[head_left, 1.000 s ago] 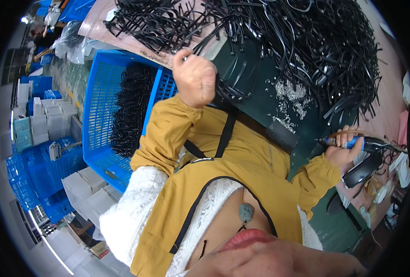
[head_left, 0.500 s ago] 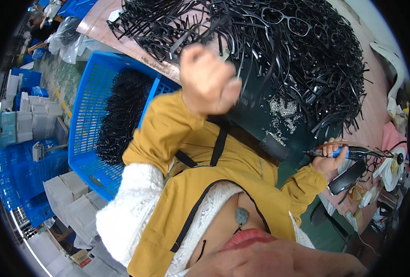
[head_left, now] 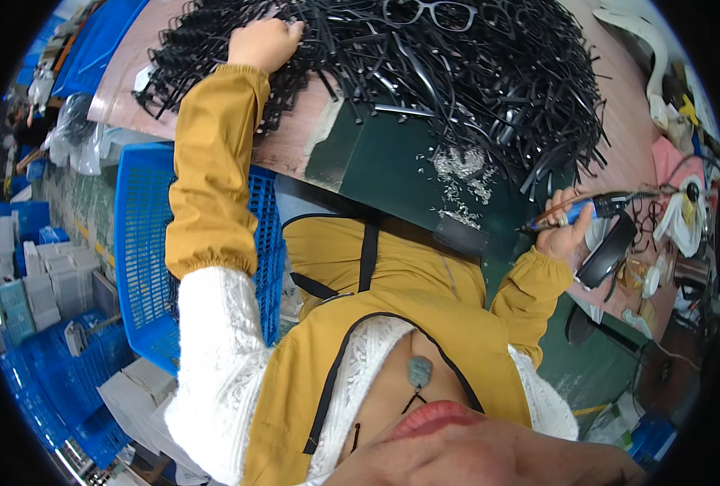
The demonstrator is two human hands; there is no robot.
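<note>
My left hand [head_left: 264, 44] rests on the left side of a large pile of black eyeglass frames [head_left: 489, 89] on the table. Its thumb points right; the other fingers are hidden behind the back of the hand. My right hand [head_left: 565, 229], at the table's near right, is closed round a blue and black electric screwdriver [head_left: 580, 212], its thin tip pointing left. Between the hands, small silvery screws or similar bits [head_left: 461, 174] lie scattered on a dark green mat [head_left: 376, 158]. One greyish eyeglass frame [head_left: 437, 14] lies on top of the pile.
A blue plastic basket [head_left: 145, 267] stands below my left forearm, beside the table's edge. A dark block [head_left: 461, 235] sits at the mat's near edge. To the right are a black case-like object [head_left: 607, 251], cables and a white curved stand [head_left: 655, 61]. White boxes [head_left: 60, 271] are stacked farther left.
My left hand has moved from above the mat, leftward and away from me, onto the pile. My right hand still holds the screwdriver. The whole view has shifted slightly.
</note>
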